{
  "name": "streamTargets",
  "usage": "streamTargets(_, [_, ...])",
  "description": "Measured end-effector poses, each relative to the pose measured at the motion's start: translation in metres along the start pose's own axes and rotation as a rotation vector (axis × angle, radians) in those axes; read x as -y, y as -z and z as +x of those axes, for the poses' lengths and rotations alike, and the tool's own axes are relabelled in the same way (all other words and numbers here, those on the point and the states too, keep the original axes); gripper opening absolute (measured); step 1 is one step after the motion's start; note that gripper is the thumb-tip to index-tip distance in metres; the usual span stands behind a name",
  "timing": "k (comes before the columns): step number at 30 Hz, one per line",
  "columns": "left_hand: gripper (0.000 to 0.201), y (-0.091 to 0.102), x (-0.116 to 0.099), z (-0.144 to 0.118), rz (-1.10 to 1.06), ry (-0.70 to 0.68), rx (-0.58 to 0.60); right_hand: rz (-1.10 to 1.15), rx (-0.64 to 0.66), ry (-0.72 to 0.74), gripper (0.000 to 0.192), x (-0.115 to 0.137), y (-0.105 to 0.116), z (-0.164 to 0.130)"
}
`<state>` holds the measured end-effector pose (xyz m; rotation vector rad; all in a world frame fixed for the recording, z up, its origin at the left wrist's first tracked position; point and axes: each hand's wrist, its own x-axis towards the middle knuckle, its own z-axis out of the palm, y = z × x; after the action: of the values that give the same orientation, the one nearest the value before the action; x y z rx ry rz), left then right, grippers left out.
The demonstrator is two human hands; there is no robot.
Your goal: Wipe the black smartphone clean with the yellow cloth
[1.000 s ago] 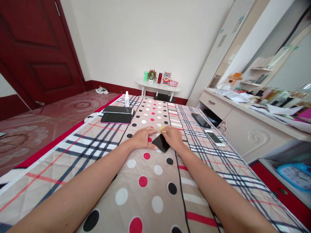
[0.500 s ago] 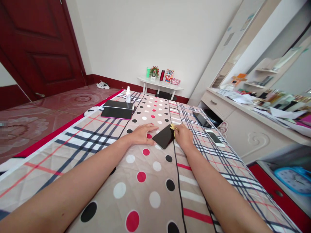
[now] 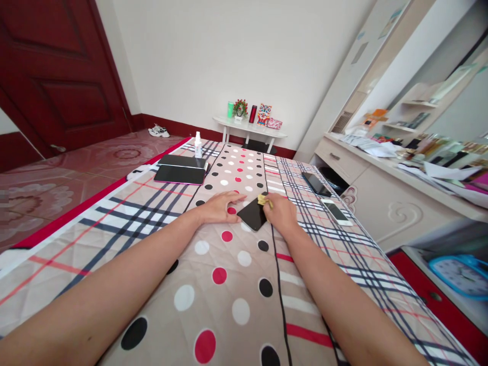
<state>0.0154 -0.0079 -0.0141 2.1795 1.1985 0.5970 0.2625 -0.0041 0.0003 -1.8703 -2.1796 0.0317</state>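
closest to you, your two bare forearms reach in from the bottom corners over a quilted bedspread [image 3: 217, 312] with spots down its middle and plaid on both sides. off to your right, a blue alarm clock [image 3: 459, 276] stands on a cabinet with a red front [image 3: 438, 302].

further up, a black phone [image 3: 251, 214] lies flat, screen up and turned at a slant, on the spotted strip between your hands. your left hand [image 3: 219, 208] rests on the spread with thumb and fingers well apart, the thumb at the phone's left corner (whether it presses there, i cannot tell). your right hand [image 3: 281, 211] is pinched on a small yellow cloth [image 3: 262, 200], which sits against the far right part of the screen.

to your right, on the plaid, lie a white phone [image 3: 336, 211] and, beyond it, a dark phone [image 3: 316, 184]. to your left is a pink-edged tablet [image 3: 179, 175], with a second dark tablet [image 3: 181, 161] just behind it and a white bottle [image 3: 198, 147] upright past both. a pale dresser [image 3: 400, 203] with papers [image 3: 369, 147] on top runs along the right.

farthest off, by the wall, a low white table [image 3: 244, 126] bears a green cup [image 3: 230, 110], a potted plant [image 3: 240, 109], a red cylinder [image 3: 252, 114], a colourful figure [image 3: 264, 115] and a pink box [image 3: 274, 123]
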Motion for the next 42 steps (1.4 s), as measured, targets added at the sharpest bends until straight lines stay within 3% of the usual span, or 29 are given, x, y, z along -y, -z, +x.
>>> streamTargets(3, [0.088, -0.002, -0.003, -0.001, 0.027, 0.016, -0.014, -0.03, -0.055, -0.168, 0.04, -0.027, 0.002, 0.017])
streamTargets(6, [0.1, -0.006, -0.006, 0.0, 0.084, 0.014, -0.038, -0.04, -0.07, -0.186, 0.039, -0.027, 0.003, 0.016])
streamTargets(9, [0.1, -0.01, -0.007, 0.002, 0.139, -0.015, -0.058, -0.021, -0.044, -0.061, 0.035, -0.001, 0.001, -0.001])
streamTargets(13, [0.079, -0.013, -0.005, 0.003, 0.179, -0.059, -0.071, 0.064, 0.068, 0.238, 0.027, 0.041, -0.007, -0.025])
streamTargets(16, [0.075, -0.012, -0.005, 0.002, 0.192, -0.068, -0.075, 0.103, 0.105, 0.313, 0.03, 0.044, -0.011, -0.024])
streamTargets(23, [0.078, -0.009, -0.005, 0.002, 0.173, -0.082, -0.05, -0.003, -0.056, -0.108, 0.041, -0.017, -0.001, 0.018])
streamTargets(26, [0.077, -0.01, -0.004, 0.003, 0.162, -0.081, -0.064, -0.032, -0.071, -0.154, 0.044, -0.022, 0.0, 0.023])
streamTargets(29, [0.081, -0.012, -0.004, 0.004, 0.149, -0.06, -0.082, -0.009, -0.035, -0.017, 0.044, -0.006, -0.002, 0.015])
streamTargets(33, [0.112, -0.013, -0.005, 0.004, 0.132, -0.011, -0.107, 0.065, 0.076, 0.308, 0.039, 0.022, -0.004, -0.002])
streamTargets(35, [0.124, -0.012, -0.006, 0.003, 0.125, 0.0, -0.115, 0.073, 0.103, 0.379, 0.037, 0.027, -0.003, -0.004])
streamTargets(37, [0.127, -0.012, -0.006, 0.003, 0.115, -0.001, -0.108, 0.05, 0.08, 0.314, 0.038, 0.02, -0.002, 0.0])
streamTargets(42, [0.122, -0.01, -0.007, 0.003, 0.082, -0.006, -0.087, -0.043, -0.037, -0.051, 0.045, -0.011, 0.002, 0.02])
